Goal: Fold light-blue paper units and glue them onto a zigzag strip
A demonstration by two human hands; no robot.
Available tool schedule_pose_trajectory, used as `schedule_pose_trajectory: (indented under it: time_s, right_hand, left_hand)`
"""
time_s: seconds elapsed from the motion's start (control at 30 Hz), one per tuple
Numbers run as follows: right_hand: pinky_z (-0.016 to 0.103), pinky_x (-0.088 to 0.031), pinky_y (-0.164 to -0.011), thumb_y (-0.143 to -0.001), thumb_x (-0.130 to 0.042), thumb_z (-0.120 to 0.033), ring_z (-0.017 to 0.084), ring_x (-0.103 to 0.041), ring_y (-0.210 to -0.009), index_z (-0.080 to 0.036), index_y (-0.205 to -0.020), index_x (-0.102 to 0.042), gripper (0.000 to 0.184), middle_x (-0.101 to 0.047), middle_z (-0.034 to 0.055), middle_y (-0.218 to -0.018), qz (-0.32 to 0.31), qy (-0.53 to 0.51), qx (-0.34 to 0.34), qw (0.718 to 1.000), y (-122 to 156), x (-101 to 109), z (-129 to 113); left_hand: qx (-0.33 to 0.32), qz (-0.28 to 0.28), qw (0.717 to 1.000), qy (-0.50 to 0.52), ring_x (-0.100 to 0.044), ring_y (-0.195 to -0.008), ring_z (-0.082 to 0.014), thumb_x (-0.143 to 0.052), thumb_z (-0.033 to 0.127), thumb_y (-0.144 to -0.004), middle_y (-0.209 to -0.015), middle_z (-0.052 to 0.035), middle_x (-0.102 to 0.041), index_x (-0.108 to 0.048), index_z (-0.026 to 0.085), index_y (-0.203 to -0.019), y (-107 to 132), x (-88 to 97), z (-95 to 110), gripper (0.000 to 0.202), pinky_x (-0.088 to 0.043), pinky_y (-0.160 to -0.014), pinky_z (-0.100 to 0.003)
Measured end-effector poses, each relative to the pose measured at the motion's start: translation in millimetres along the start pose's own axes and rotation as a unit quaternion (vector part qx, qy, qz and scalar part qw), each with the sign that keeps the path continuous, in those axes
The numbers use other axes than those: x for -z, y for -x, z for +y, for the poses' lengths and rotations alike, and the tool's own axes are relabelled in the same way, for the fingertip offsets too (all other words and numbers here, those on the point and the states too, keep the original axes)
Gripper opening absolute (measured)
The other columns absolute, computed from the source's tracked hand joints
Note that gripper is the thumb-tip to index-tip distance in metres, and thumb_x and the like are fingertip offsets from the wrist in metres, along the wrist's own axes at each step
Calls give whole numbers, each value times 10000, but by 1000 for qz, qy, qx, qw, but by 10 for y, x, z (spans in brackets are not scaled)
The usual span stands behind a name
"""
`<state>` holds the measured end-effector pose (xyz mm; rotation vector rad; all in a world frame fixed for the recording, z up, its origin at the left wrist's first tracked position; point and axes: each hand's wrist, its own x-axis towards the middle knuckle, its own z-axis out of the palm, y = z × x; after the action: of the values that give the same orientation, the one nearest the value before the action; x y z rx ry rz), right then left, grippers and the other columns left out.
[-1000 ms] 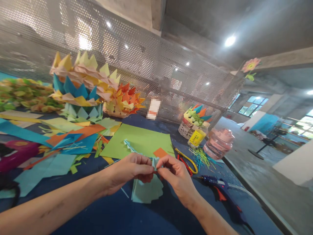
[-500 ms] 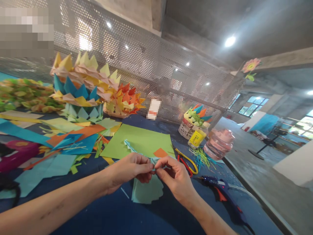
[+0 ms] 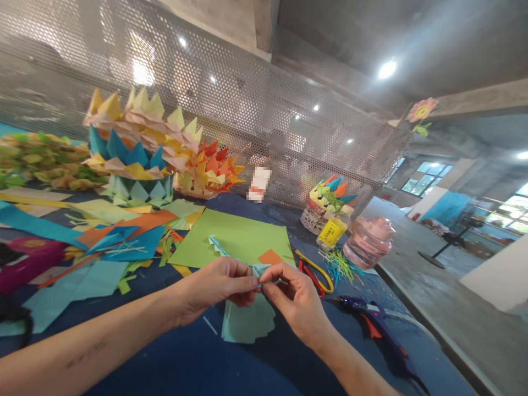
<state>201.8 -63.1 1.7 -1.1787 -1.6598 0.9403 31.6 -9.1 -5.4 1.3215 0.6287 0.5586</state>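
A: In the head view, where is the small paper piece (image 3: 260, 270) held?

B: Between the two hands, above the table (image 3: 165, 366). It is gripped at the fingertips of the left hand (image 3: 226, 283) and of the right hand (image 3: 291, 291), so neither hand can be called nearer.

A: How far are the hands opened?

B: Hardly at all. On each, thumb and fingers are pinched together on the paper, and the two sets of fingertips are almost brought together.

A: And its long axis?

B: The visible part is stretched roughly from side to side, from one hand towards the other. The rest is covered by fingers, so its full length cannot be told.

A: How does it look?

B: Light blue, thin and folded, with a pointed edge shown above the fingertips. A similar folded strip (image 3: 214, 243) is seen on the green sheet (image 3: 247, 228) beyond; whether the two are joined cannot be told. Pale blue-green paper pieces (image 3: 247, 323) are stacked just below the hands.
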Motion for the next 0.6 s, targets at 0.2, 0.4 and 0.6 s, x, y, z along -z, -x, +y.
schedule_pose_trajectory:
  time_s: [0.2,0.4,0.6]
  right_hand:
    - [220,-425,-587,-810,-602,-294,108,-498,-674,-187,-953,-511,200,-511,-4,-777,28,9,1,1000,0,5,-6]
    - [236,-433,-580,-837,-563,-346,116,-533,-643,-193,-1012,-448,259,-527,-14,-732,21,-6,-22,1000,-5,-2,27]
    - [238,-422,-590,-815,-595,-288,118,-536,-640,-196,-1046,-413,308,-515,-35,-699,25,4,-18,1000,-9,-23,31]
  left_hand:
    - [-43,24,997,-54,-506,-566,-106,-618,358,-718,-579,23,-566,-571,155,-605,-41,1,-9,237,-400,-605,-235]
    - [-68,46,986,-144,-472,-535,-106,-574,297,-719,-541,37,-531,-521,164,-564,-54,-23,-26,211,-349,-543,-227]
    - [-74,57,978,-187,-496,-579,-119,-547,303,-734,-580,21,-556,-528,169,-573,-42,-39,-39,211,-366,-569,-227]
